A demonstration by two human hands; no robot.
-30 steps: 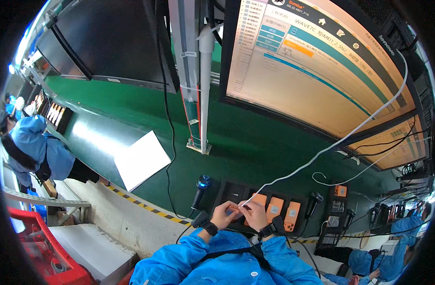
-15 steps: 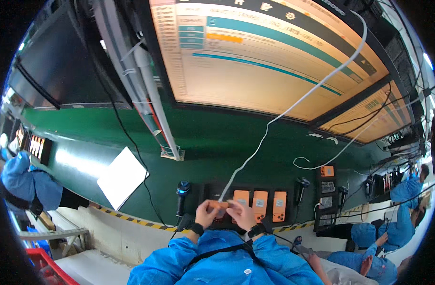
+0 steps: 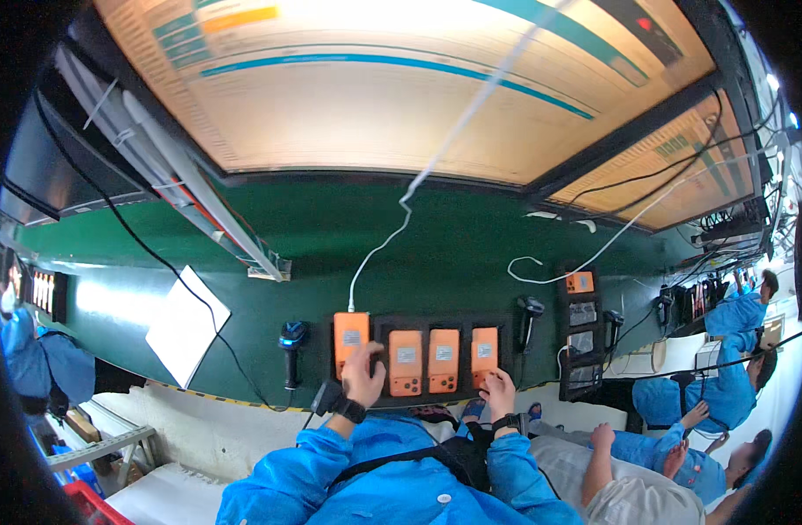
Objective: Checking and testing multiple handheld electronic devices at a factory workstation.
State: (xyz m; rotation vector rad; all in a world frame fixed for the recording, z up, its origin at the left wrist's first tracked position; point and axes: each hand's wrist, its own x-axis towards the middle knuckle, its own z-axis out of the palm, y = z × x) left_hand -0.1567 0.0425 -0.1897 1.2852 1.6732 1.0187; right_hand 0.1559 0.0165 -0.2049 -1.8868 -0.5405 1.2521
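Note:
A row of orange phones lies back side up at the bench's near edge, each with a pale label. The leftmost phone (image 3: 351,332) has a white cable (image 3: 382,245) in its far end and sits left of the black tray. My left hand (image 3: 362,378) is open at this phone's near right corner, fingers apart. In the black tray (image 3: 418,322) lie a second phone (image 3: 406,372), a third phone (image 3: 444,372) and the rightmost phone (image 3: 484,346). At the rightmost phone's near end, my right hand (image 3: 501,394) has its fingers closed on the edge.
A blue-black barcode scanner (image 3: 291,350) stands left of the phones, another scanner (image 3: 529,319) right of the tray. A second black tray (image 3: 583,350) lies farther right. White paper (image 3: 187,324) is at left. A large monitor (image 3: 366,114) hangs over the green bench (image 3: 453,262). Co-workers sit on both sides.
The cabled phone has left my two hands and lies on the bench. My right hand has moved right to the rightmost phone. The view has shifted, with the monitor appearing larger.

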